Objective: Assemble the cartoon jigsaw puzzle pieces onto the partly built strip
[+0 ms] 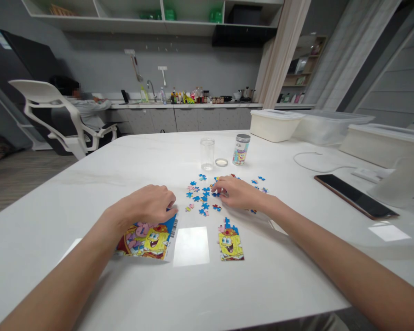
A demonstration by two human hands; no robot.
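The joined part of the puzzle lies flat on the white table, a tall block with a yellow smiling character and knobbed blue pieces jutting from its top. A stretch of tabletop separates its bottom edge from the near edge of the table. To its left, across a square of reflected light, lies the picture sheet, its right edge marked with a barcode. The left hand is loosely curled over the sheet's top edge; I cannot tell whether it grips it.

Beyond the joined part, loose pieces, mostly blue, are scattered in a patch. The right hand reaches over the right portion of them, fingers bent down with the tips at the pieces; whether it pinches any, I cannot tell. The forearm crosses the right side of the table.

Farther back stand 2 jars, a clear jar and a printed jar, with a round lid flat between them. At right, a phone lies well apart from the pieces, with storage boxes behind it. Past the left edge, 1 person sits in a white chair.
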